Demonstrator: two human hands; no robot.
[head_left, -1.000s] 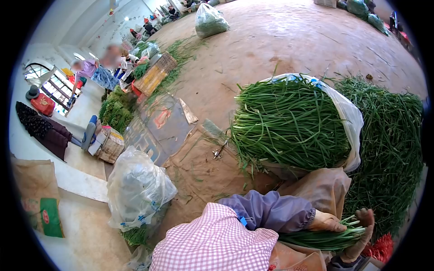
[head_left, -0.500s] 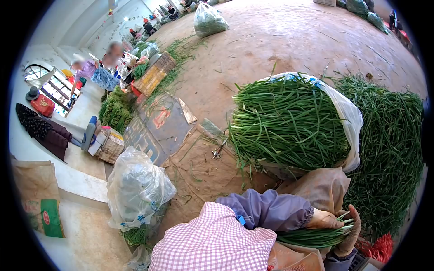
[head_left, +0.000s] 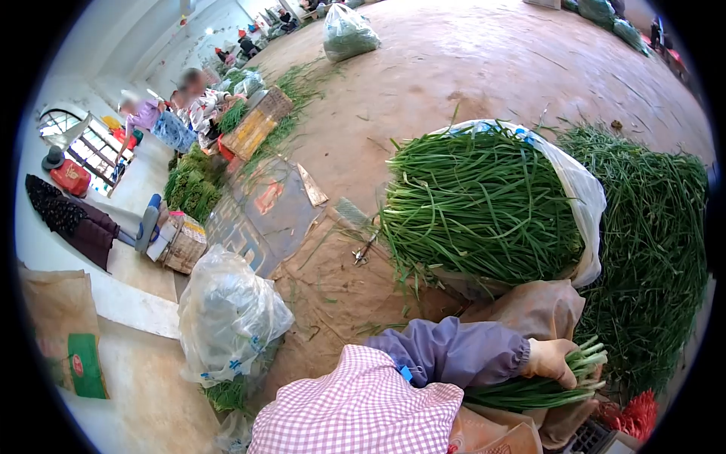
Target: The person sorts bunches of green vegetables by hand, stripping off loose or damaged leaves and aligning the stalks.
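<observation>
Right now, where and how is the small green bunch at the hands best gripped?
Probably around the stalks just behind the pale ends, from above, as the left hand has it. The bunch lies lengthwise, its stalks gathered side by side there, while the green length runs back under the purple sleeve.

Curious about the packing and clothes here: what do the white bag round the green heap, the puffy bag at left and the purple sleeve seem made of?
White bag: looks like thin plastic film, slightly glossy, with creases and blue print.
Puffy bag: clear plastic, by its see-through wrinkles and bright highlights.
Purple sleeve: smooth, faintly shiny cloth with a gathered cuff, perhaps synthetic.
</observation>
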